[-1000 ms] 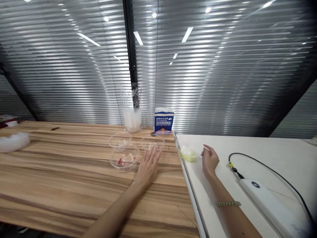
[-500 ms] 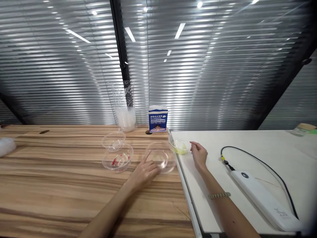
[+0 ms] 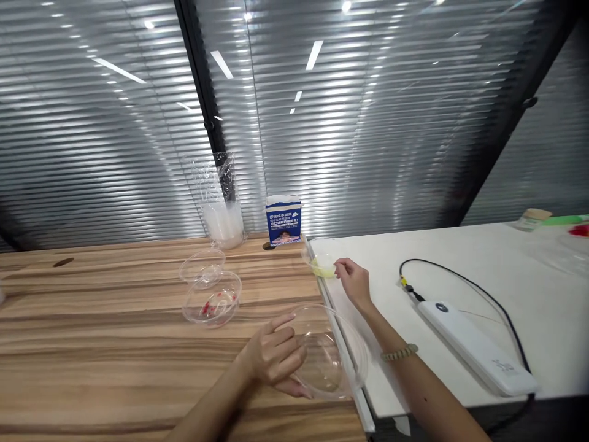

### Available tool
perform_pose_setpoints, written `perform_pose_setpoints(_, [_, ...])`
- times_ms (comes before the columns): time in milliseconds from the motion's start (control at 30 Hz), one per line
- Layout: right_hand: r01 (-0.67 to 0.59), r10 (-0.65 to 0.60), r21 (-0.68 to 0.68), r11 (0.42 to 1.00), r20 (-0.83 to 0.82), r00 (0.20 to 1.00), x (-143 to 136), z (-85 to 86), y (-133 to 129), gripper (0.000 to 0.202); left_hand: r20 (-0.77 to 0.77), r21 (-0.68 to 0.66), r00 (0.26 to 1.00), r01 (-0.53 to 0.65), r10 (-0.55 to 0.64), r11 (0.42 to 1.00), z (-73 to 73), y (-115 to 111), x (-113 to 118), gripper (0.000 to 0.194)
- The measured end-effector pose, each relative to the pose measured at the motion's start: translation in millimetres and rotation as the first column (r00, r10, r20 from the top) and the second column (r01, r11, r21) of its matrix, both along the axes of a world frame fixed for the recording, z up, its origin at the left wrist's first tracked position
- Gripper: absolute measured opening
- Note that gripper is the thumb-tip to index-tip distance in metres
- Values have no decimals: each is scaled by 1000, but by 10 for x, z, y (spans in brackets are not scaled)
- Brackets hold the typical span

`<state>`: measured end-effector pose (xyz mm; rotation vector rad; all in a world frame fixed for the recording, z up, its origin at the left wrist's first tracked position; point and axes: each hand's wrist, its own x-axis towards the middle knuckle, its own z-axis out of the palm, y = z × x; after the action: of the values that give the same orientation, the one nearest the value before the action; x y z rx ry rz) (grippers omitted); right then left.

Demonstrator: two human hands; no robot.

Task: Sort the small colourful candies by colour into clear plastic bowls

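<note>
My left hand (image 3: pixel 277 353) is closed on the rim of a clear plastic bowl (image 3: pixel 322 365), which is raised and tilted over the seam between the two tables. With the fingertips of my right hand (image 3: pixel 355 282) I pinch the right edge of another clear bowl (image 3: pixel 323 269) that has something yellow-green in its bottom. A third clear bowl (image 3: pixel 212 299), with small red pieces inside, stands to the left on the wooden table. Behind it and touching or overlapping it is a round clear lid or bowl (image 3: pixel 201 265).
At the back stand a bagged stack of clear containers (image 3: pixel 224 224) and a blue printed package (image 3: pixel 284 222). A white power bank (image 3: pixel 478 347) with a black cable (image 3: pixel 464 273) lies on the white table (image 3: pixel 442 245). A jar (image 3: pixel 534 218) sits far right.
My left hand took hold of the clear bowl, lifted and tilted it, and moved it toward me and right. My right hand closed in on the yellow-green bowl's edge. The view shifted slightly right.
</note>
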<state>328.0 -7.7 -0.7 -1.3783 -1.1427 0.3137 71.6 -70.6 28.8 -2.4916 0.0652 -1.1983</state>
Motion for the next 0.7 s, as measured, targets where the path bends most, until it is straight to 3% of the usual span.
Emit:
perform_pose_setpoints(200, [-186,172,100,977,142,975,-176,120,-126,20,39,-191,999,16,-8,981,16,57,-99,50])
perform_pose_setpoints(300, [-291,264,133,947,187,946,-271,186,-205,18,182,-367,975,-56,131,928,-13,122,-106,33])
perform_pose_setpoints(367, [-351,317,146,925,213,924,-317,215,-247,17,253,-559,901,-161,352,813,-63,186,-81,20])
perform_pose_setpoints(433, [-398,359,151,905,233,904,-346,225,-270,16,259,-781,785,-174,564,600,-126,263,-50,18])
perform_pose_setpoints(500, [-436,396,146,888,241,886,-362,217,-274,15,229,-929,719,-40,657,368,-185,342,-32,23])
perform_pose_setpoints(567, [-461,424,126,879,237,874,-373,197,-267,16,220,-973,733,115,644,201,-229,410,-30,29])
perform_pose_setpoints(633, [-472,442,94,876,234,866,-386,171,-256,18,236,-972,785,198,573,129,-259,457,-35,33])
perform_pose_setpoints(700, [-478,452,63,876,240,859,-401,143,-245,19,245,-969,830,222,501,107,-282,484,-35,34])
